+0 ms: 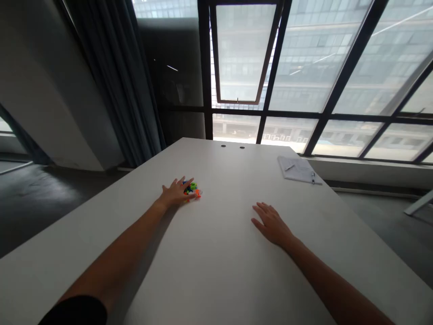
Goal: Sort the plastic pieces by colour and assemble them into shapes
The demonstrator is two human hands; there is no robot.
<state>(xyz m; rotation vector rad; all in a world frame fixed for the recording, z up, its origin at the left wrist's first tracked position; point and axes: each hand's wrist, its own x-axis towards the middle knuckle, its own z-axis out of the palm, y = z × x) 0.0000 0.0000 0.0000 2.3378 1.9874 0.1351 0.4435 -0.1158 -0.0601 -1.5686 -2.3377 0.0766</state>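
The left hand [176, 194] lies palm down on the white table [216, 271], fingers spread wide, with the fingertips touching the near side of a small pile of colored plastic pieces [191, 189]. It is not closed around them. The pile sits near the middle of the table, and its green, orange and blue pieces are too small to tell apart. The right hand [272, 225] rests flat farther right, open and holding nothing, well apart from the pile, with only tabletop between them. A black sleeve [76, 311] covers the left arm at the near edge of the view.

Toward the far right corner of the table lie some papers [297, 169] with a pen [289, 167] on top and a second pen [313, 178] at their edge. Two small black holes [232, 146] mark the table near its far edge. Beyond the table stands a tall window [338, 58] with dark frames. A dark curtain [115, 76] hangs to the left, beside a thick pale pillar [43, 90].
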